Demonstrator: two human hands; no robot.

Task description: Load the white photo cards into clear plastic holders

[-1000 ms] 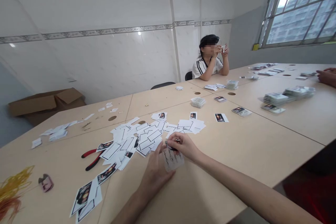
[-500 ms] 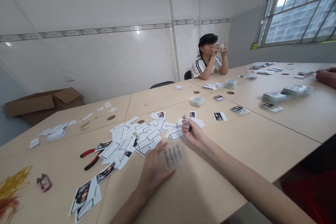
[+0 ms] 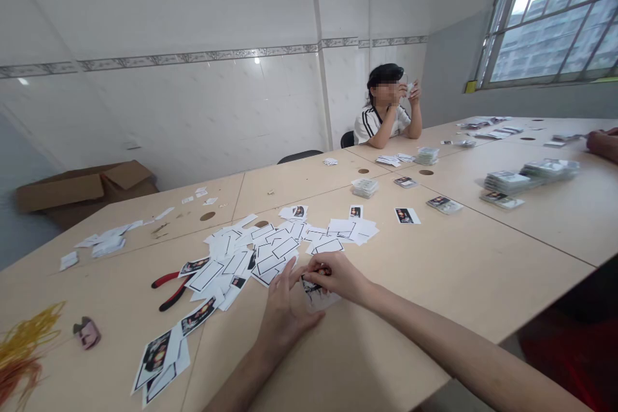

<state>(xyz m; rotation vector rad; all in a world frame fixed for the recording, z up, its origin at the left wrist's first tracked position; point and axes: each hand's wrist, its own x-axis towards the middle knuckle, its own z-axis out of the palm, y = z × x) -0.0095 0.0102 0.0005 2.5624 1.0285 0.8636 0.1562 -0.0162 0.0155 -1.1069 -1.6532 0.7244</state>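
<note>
your right hand [image 3: 335,275] is pinched closed on the top edge of a small photo card [image 3: 318,296], while your left hand [image 3: 282,312] hovers open just beside it, with loose black-framed white cards [image 3: 241,257] just beyond the grip and red-handled pliers [image 3: 168,288] further left.

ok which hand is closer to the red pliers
Left: the left hand lies to the right of the red-handled pliers, past loose paper cards; the right hand is farther right, beyond the left.
</note>
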